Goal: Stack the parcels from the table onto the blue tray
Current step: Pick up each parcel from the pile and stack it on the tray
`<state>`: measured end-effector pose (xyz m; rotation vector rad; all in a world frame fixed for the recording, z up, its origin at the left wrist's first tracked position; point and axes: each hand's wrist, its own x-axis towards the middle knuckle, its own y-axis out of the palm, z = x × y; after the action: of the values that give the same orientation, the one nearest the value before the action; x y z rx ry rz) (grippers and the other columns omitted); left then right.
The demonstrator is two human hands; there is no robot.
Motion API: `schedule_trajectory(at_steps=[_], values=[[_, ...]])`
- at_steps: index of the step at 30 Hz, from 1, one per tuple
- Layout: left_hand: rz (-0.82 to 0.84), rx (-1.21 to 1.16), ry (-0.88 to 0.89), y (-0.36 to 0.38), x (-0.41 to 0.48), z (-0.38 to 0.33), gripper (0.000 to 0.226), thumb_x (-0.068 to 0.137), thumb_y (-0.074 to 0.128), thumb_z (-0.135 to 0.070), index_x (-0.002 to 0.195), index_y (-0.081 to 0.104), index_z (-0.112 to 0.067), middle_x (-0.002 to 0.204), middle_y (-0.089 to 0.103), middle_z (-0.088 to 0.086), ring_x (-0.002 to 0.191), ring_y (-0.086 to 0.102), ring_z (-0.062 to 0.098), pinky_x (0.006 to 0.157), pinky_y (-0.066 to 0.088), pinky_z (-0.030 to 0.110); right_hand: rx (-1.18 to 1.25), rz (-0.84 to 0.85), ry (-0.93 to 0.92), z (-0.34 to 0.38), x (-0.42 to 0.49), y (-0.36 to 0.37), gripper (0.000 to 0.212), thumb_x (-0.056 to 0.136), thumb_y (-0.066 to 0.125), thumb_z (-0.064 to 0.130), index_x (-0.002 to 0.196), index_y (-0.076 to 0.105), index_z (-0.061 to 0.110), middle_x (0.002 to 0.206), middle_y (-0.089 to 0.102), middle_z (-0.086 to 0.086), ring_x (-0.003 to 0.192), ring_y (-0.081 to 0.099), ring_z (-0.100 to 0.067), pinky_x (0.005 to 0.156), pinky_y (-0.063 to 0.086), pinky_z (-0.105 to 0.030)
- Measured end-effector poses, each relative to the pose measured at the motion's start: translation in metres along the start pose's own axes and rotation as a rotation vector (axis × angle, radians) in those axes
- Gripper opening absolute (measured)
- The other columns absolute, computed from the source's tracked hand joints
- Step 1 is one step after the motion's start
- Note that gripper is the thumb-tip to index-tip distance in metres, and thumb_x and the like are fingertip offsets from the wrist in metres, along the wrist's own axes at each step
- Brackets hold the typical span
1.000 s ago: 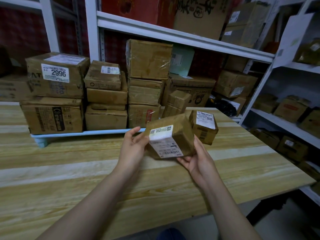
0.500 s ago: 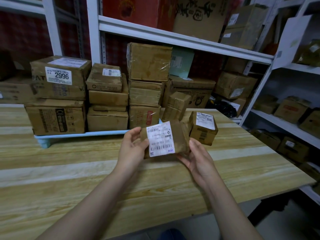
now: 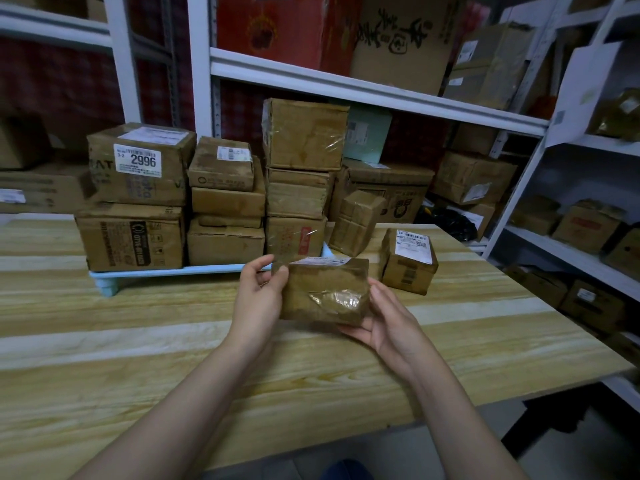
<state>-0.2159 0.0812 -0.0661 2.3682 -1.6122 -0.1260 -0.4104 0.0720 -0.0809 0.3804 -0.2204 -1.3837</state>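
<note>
Both my hands hold a small brown taped parcel (image 3: 325, 289) above the wooden table (image 3: 173, 358). My left hand (image 3: 259, 292) pinches its upper left corner. My right hand (image 3: 384, 323) cups it from below on the right. The parcel's white label now faces up along its top edge. Behind it stands the blue tray (image 3: 138, 273), loaded with several stacked cardboard parcels (image 3: 138, 195). Another small parcel with a white label (image 3: 408, 259) sits on the table to the right. A tilted small parcel (image 3: 356, 221) leans at the tray's right end.
White metal shelving (image 3: 346, 84) full of cardboard boxes runs behind the table and down the right side. The table's right edge (image 3: 554, 306) drops off toward lower shelves with more boxes. A white tray foot (image 3: 109, 289) stands on the table at the left.
The parcel has been turned in my hands: its white label, which faced me, has rolled to the top. The plain taped side now faces me. The parcel also sits slightly lower.
</note>
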Motion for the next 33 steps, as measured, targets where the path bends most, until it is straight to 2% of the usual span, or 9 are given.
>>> schedule_trajectory(at_steps=[6,9,13,16,19,22,26,30,33], values=[[-0.009,0.029,0.06,-0.008,-0.003,-0.008,0.033,0.094,0.056,-0.002,0.124,0.053,-0.015,0.095,0.051,-0.009,0.087,0.05,-0.003,0.067,0.043,0.003,-0.061,0.028,-0.002,-0.005,-0.002,0.003,0.053,0.088,0.063,0.028,0.137,0.045,0.017,0.13,0.066,-0.017,0.116,0.065,-0.035,0.096,0.052,-0.058],[-0.009,0.014,0.083,-0.013,-0.005,-0.012,0.032,0.094,0.057,-0.002,0.12,0.055,-0.019,0.096,0.056,-0.011,0.089,0.055,0.003,0.073,0.044,0.011,-0.092,0.029,-0.022,-0.002,-0.004,0.009,0.058,0.083,0.067,0.028,0.135,0.048,0.011,0.132,0.063,-0.017,0.121,0.062,-0.032,0.092,0.055,-0.057],[-0.003,-0.018,0.084,-0.021,-0.007,-0.022,0.032,0.094,0.057,-0.002,0.115,0.056,-0.026,0.105,0.062,-0.007,0.088,0.059,0.004,0.069,0.048,0.015,-0.176,-0.004,-0.02,0.004,-0.005,0.022,0.035,0.093,0.063,0.029,0.118,0.057,0.005,0.122,0.07,-0.017,0.115,0.066,-0.034,0.092,0.055,-0.059],[0.0,-0.016,0.126,-0.027,-0.007,-0.031,0.035,0.091,0.059,0.003,0.11,0.058,-0.027,0.113,0.064,0.002,0.096,0.058,0.008,0.084,0.048,0.021,-0.228,-0.022,0.02,0.007,-0.003,0.031,0.026,0.09,0.067,0.028,0.107,0.058,0.009,0.123,0.068,-0.021,0.11,0.067,-0.037,0.092,0.054,-0.058],[-0.027,0.013,0.187,-0.034,-0.004,-0.046,0.036,0.089,0.062,0.003,0.112,0.058,-0.025,0.116,0.062,0.0,0.101,0.056,0.007,0.096,0.046,0.027,-0.204,-0.013,-0.001,0.012,-0.002,0.046,0.024,0.095,0.062,0.019,0.114,0.056,0.005,0.127,0.065,-0.021,0.099,0.068,-0.03,0.072,0.057,-0.043],[-0.042,0.008,0.212,-0.042,-0.001,-0.061,0.037,0.091,0.062,-0.003,0.12,0.056,-0.024,0.114,0.059,-0.009,0.101,0.055,-0.001,0.09,0.046,0.022,-0.081,0.026,-0.078,0.019,-0.001,0.064,0.035,0.093,0.062,0.015,0.123,0.054,-0.001,0.125,0.066,-0.022,0.099,0.07,-0.029,0.08,0.059,-0.044],[-0.074,0.075,0.231,-0.055,0.007,-0.071,0.039,0.093,0.062,-0.013,0.128,0.052,-0.026,0.12,0.056,-0.01,0.112,0.053,0.005,0.097,0.042,0.026,0.017,0.063,-0.155,0.03,0.004,0.093,0.033,0.098,0.057,0.016,0.128,0.056,0.002,0.125,0.068,-0.016,0.11,0.069,-0.027,0.093,0.056,-0.052],[-0.105,0.187,0.251,-0.064,0.022,-0.068,0.041,0.09,0.065,-0.016,0.126,0.051,-0.031,0.127,0.054,-0.005,0.117,0.052,0.011,0.103,0.043,0.033,0.034,0.037,-0.19,0.043,0.018,0.133,0.026,0.098,0.058,0.019,0.119,0.061,0.003,0.118,0.071,-0.015,0.106,0.071,-0.024,0.082,0.061,-0.043],[-0.125,0.356,0.311,-0.069,0.038,-0.07,0.04,0.088,0.064,-0.021,0.122,0.051,-0.039,0.128,0.055,-0.007,0.122,0.05,0.016,0.106,0.043,0.042,-0.004,-0.012,-0.172,0.057,0.033,0.168,0.033,0.097,0.062,0.024,0.124,0.059,0.005,0.121,0.069,-0.013,0.109,0.069,-0.025,0.081,0.062,-0.042]])
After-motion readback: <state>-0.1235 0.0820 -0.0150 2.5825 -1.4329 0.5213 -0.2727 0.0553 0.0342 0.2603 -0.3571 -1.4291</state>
